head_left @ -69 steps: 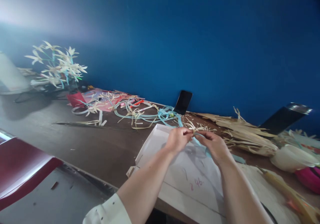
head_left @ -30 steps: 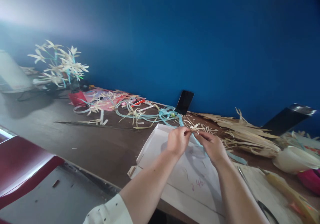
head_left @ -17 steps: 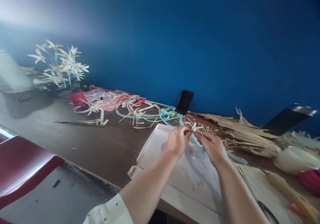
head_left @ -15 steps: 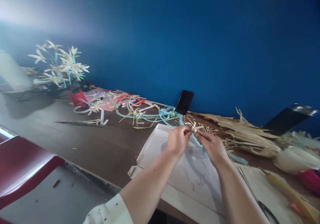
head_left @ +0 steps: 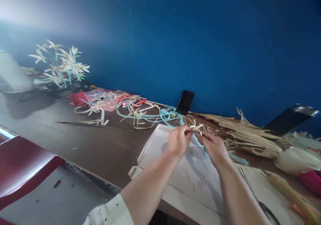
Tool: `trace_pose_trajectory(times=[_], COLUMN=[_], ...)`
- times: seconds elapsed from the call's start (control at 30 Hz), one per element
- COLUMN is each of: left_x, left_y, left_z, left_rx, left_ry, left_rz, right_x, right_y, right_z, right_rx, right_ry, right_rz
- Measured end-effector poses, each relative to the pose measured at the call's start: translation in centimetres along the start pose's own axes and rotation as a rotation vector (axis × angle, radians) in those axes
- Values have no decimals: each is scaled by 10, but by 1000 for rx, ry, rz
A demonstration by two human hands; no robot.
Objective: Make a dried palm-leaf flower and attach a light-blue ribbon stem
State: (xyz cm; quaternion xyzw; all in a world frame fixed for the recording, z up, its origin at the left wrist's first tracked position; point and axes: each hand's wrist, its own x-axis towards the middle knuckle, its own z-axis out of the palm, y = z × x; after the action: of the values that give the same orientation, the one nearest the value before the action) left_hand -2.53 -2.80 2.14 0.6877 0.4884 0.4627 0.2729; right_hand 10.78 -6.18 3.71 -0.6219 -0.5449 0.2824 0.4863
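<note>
Above the white cardboard box lid (head_left: 184,181) my two hands meet, fingertips almost touching. My left hand (head_left: 179,139) is closed in a pinch at the base of a small straw-coloured husk flower (head_left: 197,128). Opposite it, my right hand (head_left: 213,148) pinches just below the same flower, near the pale blue ribbon (head_left: 199,140) that trails down between the hands. The exact grip of the right fingertips is partly hidden. Loose husk shreds (head_left: 210,130) lie on the table behind the hands.
A black phone (head_left: 186,102) leans on the blue wall. Dried husks (head_left: 245,131) and a white cup (head_left: 297,159) lie to the right, with scissors (head_left: 265,208) nearer. Leftward are coiled blue ribbon (head_left: 147,118), a red pot (head_left: 79,98) and husk flowers (head_left: 67,64).
The flower's strips have turned slightly at the fingertips, and the right fingers have shifted a little. The left hand stays nearly still.
</note>
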Motion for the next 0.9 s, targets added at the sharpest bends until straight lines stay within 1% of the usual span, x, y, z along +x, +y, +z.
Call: trace_pose_trajectory(times=[0.1, 0.23, 0.37, 0.6, 0.73, 0.9], left_x=[-1, -2, -3, -6, -5, -2], left_y=[1, -1, -5, -5, -3, -2], left_z=[-2, -2, -1, -2, -2, -4], left_rx=[89, 145, 175, 149, 130, 114], left_ry=[32, 53, 61, 35, 28, 19], left_rz=[70, 143, 178, 199, 159, 29], right_x=[0, 1, 5, 6, 4, 4], right_y=[0, 3, 8, 15, 13, 10], right_z=[0, 1, 3, 3, 3, 3], right_rx=[-3, -26, -20, 27, 3, 3], right_ry=[-10, -24, -32, -73, -72, -52], right_rz=[-11, -19, -30, -76, -71, -77])
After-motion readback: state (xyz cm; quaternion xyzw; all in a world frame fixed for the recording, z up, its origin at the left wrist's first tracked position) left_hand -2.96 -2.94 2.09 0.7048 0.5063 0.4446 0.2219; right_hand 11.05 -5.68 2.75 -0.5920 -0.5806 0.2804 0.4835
